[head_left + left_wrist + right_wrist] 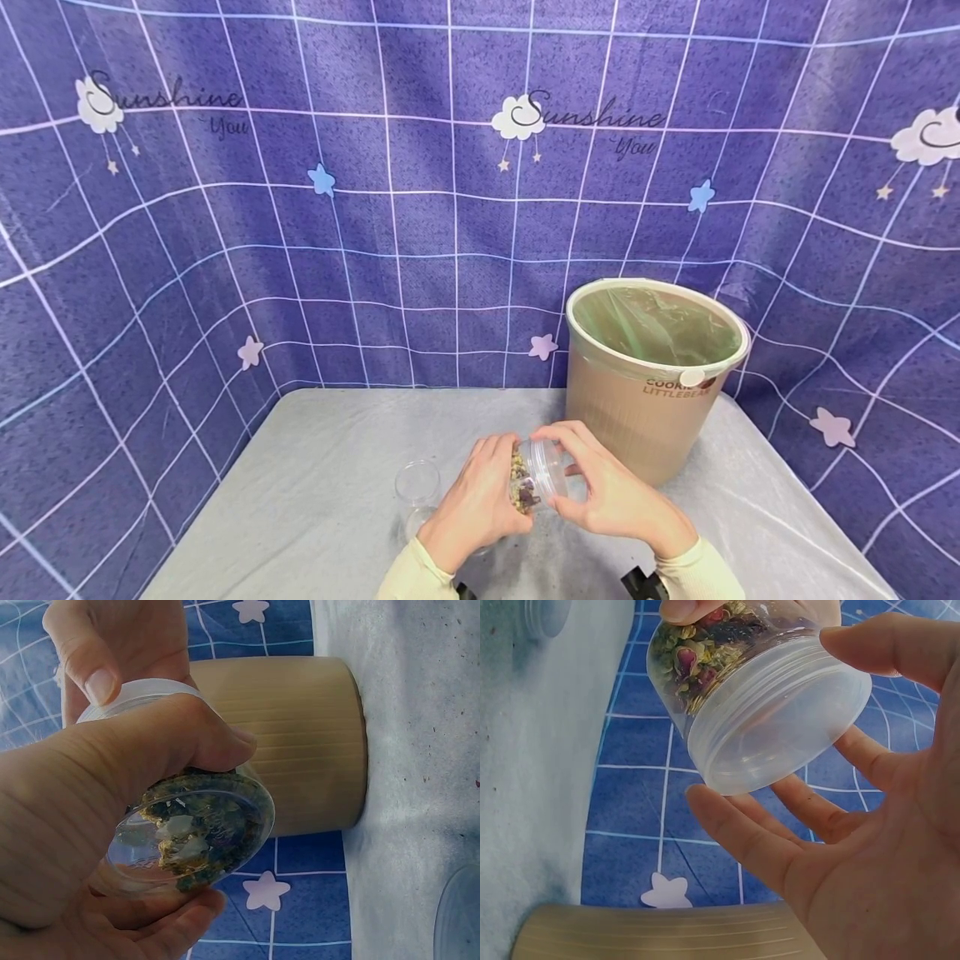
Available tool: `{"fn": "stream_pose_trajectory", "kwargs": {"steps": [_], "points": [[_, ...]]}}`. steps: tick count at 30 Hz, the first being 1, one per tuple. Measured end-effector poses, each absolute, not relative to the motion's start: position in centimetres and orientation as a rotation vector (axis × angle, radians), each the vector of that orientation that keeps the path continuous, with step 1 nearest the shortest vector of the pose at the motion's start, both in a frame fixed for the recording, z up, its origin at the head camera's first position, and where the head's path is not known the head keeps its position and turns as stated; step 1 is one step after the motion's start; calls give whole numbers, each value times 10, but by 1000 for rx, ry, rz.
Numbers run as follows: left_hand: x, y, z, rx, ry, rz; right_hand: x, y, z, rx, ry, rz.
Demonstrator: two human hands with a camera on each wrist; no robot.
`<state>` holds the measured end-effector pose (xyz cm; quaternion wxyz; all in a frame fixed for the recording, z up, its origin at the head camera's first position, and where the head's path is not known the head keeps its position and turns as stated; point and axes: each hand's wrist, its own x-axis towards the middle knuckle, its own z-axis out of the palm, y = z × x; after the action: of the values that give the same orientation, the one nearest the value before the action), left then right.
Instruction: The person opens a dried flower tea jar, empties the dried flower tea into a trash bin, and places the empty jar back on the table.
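Note:
A clear plastic jar [522, 482] of dried flowers lies tipped on its side between both hands, over the table. My left hand [483, 487] grips its body, the thumb across the wall in the left wrist view. Yellowish and dark red blossoms [694, 664] show through the plastic near the base. The translucent screw lid [780, 724] is on the jar's mouth and faces right. My right hand [618, 492] spans this lid, thumb at one edge and fingertips at the opposite edge.
A beige bin [637, 425] with a greenish liner stands at the table's right back. Left of my left hand, a clear round piece [417, 482] lies on the grey-covered table [322, 508], with another partly hidden. A blue-purple gridded curtain [420, 217] surrounds the table.

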<state>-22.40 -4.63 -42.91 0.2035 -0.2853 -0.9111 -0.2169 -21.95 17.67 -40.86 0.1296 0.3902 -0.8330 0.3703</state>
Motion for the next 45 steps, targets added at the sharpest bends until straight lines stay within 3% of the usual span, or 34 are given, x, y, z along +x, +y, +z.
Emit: {"fn": "stream_pose_trajectory", "kwargs": {"steps": [45], "points": [[-226,-49,-429,-777,-2515,-633,-221,189,-400,1160,-2395,1049]]}}
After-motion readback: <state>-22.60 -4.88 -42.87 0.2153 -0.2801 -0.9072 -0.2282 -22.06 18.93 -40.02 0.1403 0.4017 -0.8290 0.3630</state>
